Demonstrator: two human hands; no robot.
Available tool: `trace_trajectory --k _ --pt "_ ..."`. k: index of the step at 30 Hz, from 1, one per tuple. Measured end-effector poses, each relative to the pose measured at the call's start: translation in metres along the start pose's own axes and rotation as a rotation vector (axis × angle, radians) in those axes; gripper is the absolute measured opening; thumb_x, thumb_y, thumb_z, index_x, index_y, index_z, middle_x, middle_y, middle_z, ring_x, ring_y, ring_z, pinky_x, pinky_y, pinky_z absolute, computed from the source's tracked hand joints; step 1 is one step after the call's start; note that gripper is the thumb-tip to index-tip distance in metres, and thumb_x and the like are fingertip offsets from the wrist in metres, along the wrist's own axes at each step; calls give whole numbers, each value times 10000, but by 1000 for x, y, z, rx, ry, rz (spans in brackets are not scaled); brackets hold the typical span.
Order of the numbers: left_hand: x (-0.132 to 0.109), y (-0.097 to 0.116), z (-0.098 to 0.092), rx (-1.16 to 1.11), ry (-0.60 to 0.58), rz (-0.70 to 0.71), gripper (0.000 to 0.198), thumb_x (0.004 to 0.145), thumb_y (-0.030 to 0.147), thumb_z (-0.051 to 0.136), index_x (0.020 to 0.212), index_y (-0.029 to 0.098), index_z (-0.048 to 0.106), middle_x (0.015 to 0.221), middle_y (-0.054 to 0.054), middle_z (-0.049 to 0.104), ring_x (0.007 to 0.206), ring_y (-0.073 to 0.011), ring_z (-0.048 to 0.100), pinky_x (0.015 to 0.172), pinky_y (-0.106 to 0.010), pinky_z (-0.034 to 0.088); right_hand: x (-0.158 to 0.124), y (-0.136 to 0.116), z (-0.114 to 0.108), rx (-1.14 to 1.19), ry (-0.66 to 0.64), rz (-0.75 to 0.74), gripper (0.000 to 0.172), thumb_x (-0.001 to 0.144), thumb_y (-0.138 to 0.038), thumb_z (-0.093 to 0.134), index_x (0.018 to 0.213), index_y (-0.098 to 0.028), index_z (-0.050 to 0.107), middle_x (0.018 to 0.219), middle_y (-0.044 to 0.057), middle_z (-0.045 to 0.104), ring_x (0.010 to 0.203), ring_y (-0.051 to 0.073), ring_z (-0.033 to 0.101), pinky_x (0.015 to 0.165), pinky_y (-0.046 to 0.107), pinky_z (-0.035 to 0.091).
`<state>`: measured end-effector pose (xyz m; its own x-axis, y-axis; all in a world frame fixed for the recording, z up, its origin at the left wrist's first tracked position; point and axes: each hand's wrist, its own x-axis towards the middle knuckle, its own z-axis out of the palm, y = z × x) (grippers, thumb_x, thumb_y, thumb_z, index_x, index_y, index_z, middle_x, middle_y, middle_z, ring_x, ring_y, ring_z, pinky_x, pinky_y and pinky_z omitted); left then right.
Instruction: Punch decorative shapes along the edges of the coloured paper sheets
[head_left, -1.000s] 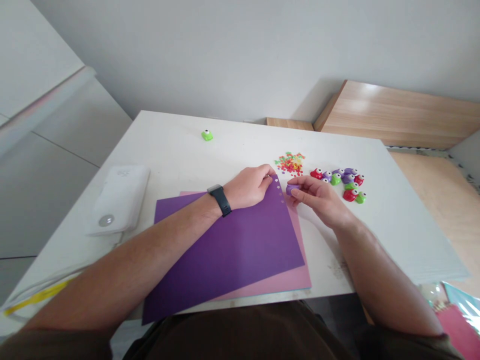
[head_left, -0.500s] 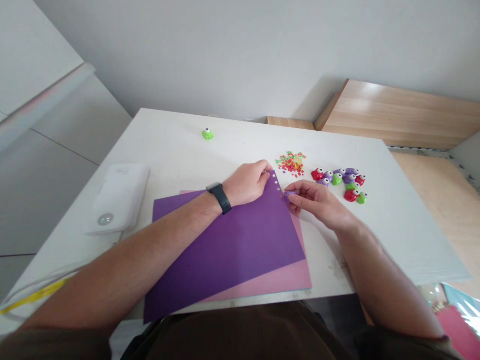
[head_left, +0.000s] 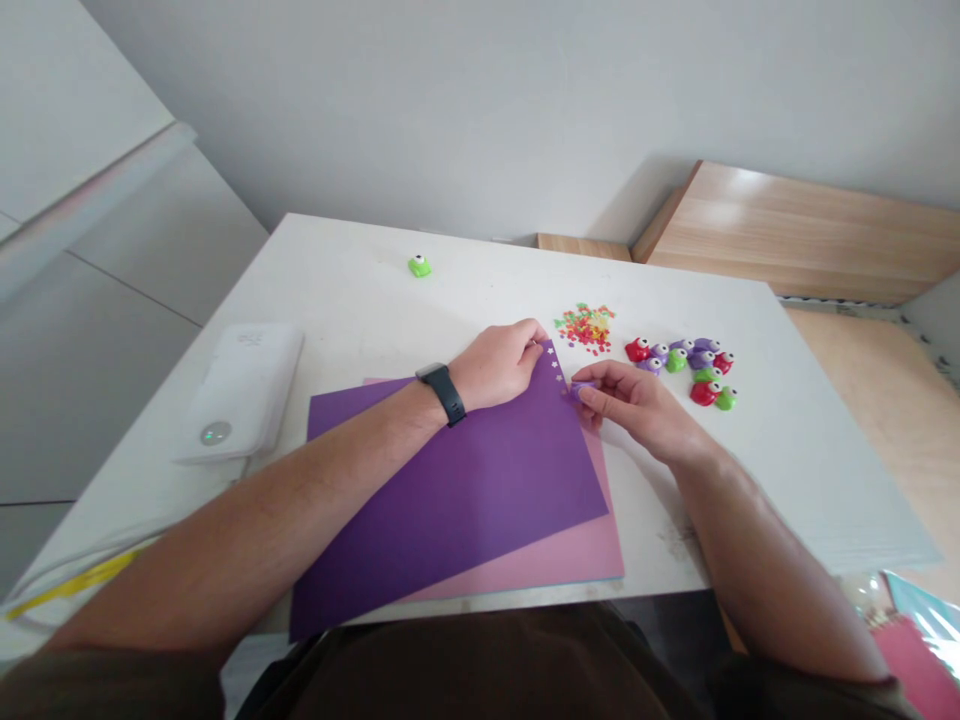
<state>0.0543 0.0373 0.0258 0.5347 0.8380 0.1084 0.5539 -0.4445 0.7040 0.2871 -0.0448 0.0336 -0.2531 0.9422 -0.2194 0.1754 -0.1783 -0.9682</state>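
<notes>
My left hand [head_left: 502,365] pinches the far right corner of a sheet of purple paper [head_left: 465,480]. In my right hand [head_left: 630,405] is a small purple craft punch [head_left: 580,391], held between thumb and fingers at the sheet's right edge. Several small star-shaped holes run along that edge, between the two hands. Under the purple sheet lies pink paper [head_left: 555,560], showing at the right and near side. Just beyond the hands is a pile of tiny colourful paper cut-outs [head_left: 586,328].
Several red, green and purple punches [head_left: 703,360] sit in a cluster to the right. A lone green punch [head_left: 420,266] stands at the back. At the left lie a white box-like device [head_left: 251,390] and a cable with a yellow part [head_left: 79,583]. All rest on the white table [head_left: 810,470].
Both hands keep their hold on the sheet and the punch, hardly moving. The whole view has shifted slightly.
</notes>
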Motion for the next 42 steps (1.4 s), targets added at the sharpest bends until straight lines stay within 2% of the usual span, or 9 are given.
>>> trace_trajectory --k 10,17,29,35,42 --pt "0 -1 1 0 18 23 225 1020 245 492 1097 200 699 1015 -63 786 873 -219 713 821 -342 521 0 -1 1 2 -21 17 388 898 -508 818 1090 -189 707 790 17 707 694 156 640 658 316 527" --pt "-1 2 0 -6 23 15 219 1008 231 496 1086 202 699 1004 -59 789 873 -214 714 807 -333 524 0 1 4 8 -26 56 432 840 -508 866 1103 -203 711 808 -2 695 648 137 624 619 307 529" --pt "-1 4 -1 -12 80 32 206 1016 243 502 1100 202 687 1039 -62 795 912 -219 729 821 -332 524 -1 5 8 17 -14 49 437 838 -481 871 1146 -228 693 962 22 730 717 140 637 583 276 518" --pt "-2 11 -3 -18 88 28 205 1020 247 502 1091 196 687 1019 -64 790 882 -217 718 802 -333 516 0 11 6 -23 17 41 443 837 -468 875 1168 -234 697 1017 46 756 824 184 697 643 310 557" --pt "-3 10 -2 -19 69 36 207 1018 243 499 1091 197 687 1021 -62 788 881 -216 716 805 -331 514 0 11 5 -56 17 34 433 837 -473 872 1162 -232 717 1042 51 762 861 202 711 757 369 581"
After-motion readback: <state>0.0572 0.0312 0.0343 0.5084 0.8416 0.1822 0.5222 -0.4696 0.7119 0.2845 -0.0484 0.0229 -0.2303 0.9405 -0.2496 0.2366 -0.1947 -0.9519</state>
